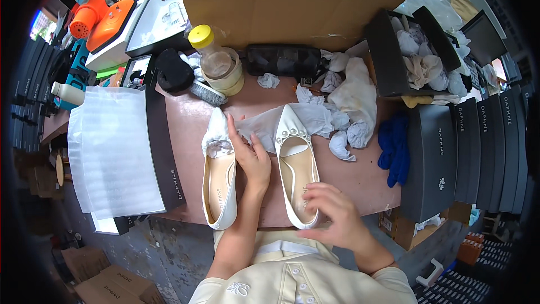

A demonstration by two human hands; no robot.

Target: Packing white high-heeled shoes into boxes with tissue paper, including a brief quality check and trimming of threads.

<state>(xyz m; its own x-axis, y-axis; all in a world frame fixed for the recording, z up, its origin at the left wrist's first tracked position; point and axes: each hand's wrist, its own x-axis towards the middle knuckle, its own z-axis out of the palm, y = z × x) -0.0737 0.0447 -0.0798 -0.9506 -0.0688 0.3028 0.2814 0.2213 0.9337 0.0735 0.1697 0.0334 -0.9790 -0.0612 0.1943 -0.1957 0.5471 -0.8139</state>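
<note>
Two white pointed flats with beige insoles lie side by side at the front of the table. The left shoe (220, 183) has crumpled white tissue at its throat; the right shoe (286, 177) shows a row of pearl-like beads there. Between them is my left hand (251, 160), its fingers stretched along the inner side of the left shoe. Its forearm passes partly beneath that shoe's heel. Around the heel of the right shoe, my right hand (332, 214) has its fingers bent and thumb apart, with fingertips over the rim. Whether it presses on the shoe I cannot tell.
A dark shoebox with white foam sheets (115, 152) stands left. Crumpled tissue (337, 115) lies behind the right shoe. A yellow-lidded bottle (209, 50), a brush (208, 93) and a black case (284, 60) stand farther back. Blue gloves (394, 149) and upright dark shoeboxes (432, 163) are right.
</note>
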